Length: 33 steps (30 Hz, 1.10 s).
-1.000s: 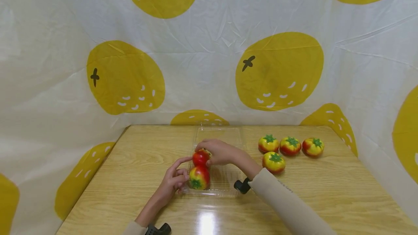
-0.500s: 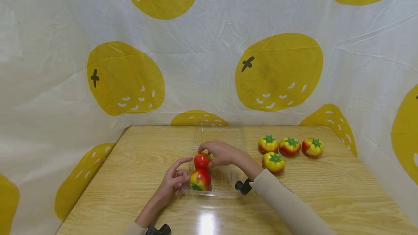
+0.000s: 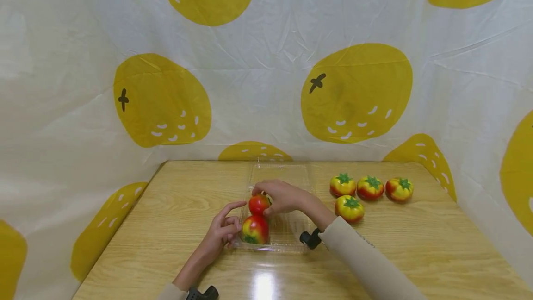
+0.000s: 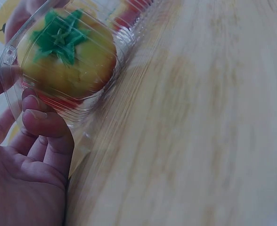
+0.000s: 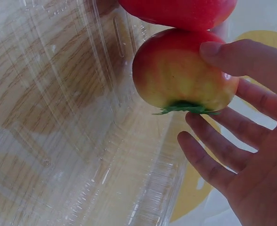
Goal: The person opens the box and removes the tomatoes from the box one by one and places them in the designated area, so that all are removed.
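Note:
A clear plastic tray (image 3: 287, 240) lies on the wooden table (image 3: 416, 253). In its near left corner sits a red and yellow tomato (image 3: 255, 229), also seen through the tray wall in the left wrist view (image 4: 65, 56). My left hand (image 3: 230, 226) holds that corner, with curled fingers (image 4: 46, 125) against the wall and one finger along the rim. Just behind, my right hand (image 3: 266, 199) grips a second tomato (image 3: 258, 204) low in the tray. In the right wrist view, the thumb and fingers hold this tomato (image 5: 176, 70), and it touches the near one.
Several more tomatoes lie on the table right of the tray, three in a row (image 3: 369, 187) and one (image 3: 350, 208) nearer. The tray's right half holds nothing. A cloth with yellow fruit prints (image 3: 354, 91) walls the table at the back and sides.
My right hand has eased its tomato slightly down and to the right, against the near tomato. The near tomato has turned a little. My left hand stays at the tray's corner.

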Motion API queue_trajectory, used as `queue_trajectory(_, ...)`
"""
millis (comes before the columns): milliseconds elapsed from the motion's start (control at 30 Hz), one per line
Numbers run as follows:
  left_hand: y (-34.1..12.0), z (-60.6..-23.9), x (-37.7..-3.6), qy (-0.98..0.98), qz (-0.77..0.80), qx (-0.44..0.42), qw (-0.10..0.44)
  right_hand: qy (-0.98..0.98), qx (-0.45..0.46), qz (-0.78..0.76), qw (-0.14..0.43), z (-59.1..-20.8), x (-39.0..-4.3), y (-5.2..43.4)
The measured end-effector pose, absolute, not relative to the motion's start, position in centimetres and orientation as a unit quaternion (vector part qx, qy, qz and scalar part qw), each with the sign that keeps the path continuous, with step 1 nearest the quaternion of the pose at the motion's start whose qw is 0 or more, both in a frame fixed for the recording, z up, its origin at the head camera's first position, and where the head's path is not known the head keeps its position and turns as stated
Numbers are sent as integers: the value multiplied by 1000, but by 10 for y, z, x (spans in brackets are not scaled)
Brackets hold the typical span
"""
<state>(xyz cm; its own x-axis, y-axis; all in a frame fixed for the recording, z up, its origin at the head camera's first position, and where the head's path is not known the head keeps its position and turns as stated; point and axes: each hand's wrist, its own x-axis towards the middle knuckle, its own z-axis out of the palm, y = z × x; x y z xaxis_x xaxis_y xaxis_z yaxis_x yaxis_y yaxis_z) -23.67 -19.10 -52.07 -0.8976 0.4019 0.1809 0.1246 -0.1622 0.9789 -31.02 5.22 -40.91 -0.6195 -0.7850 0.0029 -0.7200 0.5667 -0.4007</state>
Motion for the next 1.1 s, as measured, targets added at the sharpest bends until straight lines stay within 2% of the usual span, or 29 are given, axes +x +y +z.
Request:
queue_trajectory(467,-192,-521,-236,645,732,197,100,881,-414,-209,91,-400,-303,60)
queue_trajectory(1100,-191,-522,-236,646,732,196,97,877,-407,-248,61,-399,-303,71)
